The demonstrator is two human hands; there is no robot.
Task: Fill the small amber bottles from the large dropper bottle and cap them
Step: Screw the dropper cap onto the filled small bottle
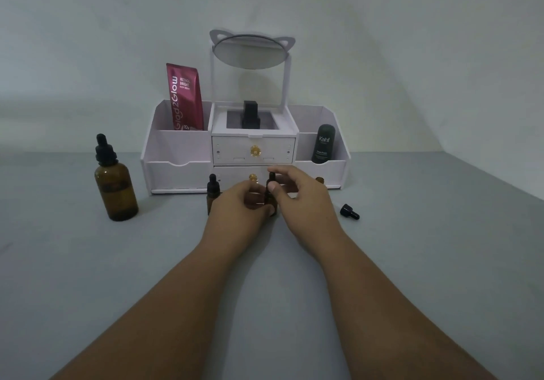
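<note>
The large amber dropper bottle (116, 185) stands capped at the left of the table. In the middle, my left hand (238, 204) grips the body of a small amber bottle (271, 203) that stands on the table. My right hand (303, 195) pinches that bottle's black dropper cap (271, 177) between thumb and fingers. A second small bottle (212, 192), capped, stands just left of my left hand and is partly hidden by it. Behind my right hand stands a third small bottle (320, 180) with no cap. A loose black dropper cap (349, 211) lies on its side to the right.
A white cosmetic organiser (176, 170) with two gold-knobbed drawers and a cat-ear mirror (251, 51) stands at the back. It holds a red sachet (185, 96), a black item (251, 114) and a dark Kahf bottle (323, 144). The grey table (88, 276) stretches toward me.
</note>
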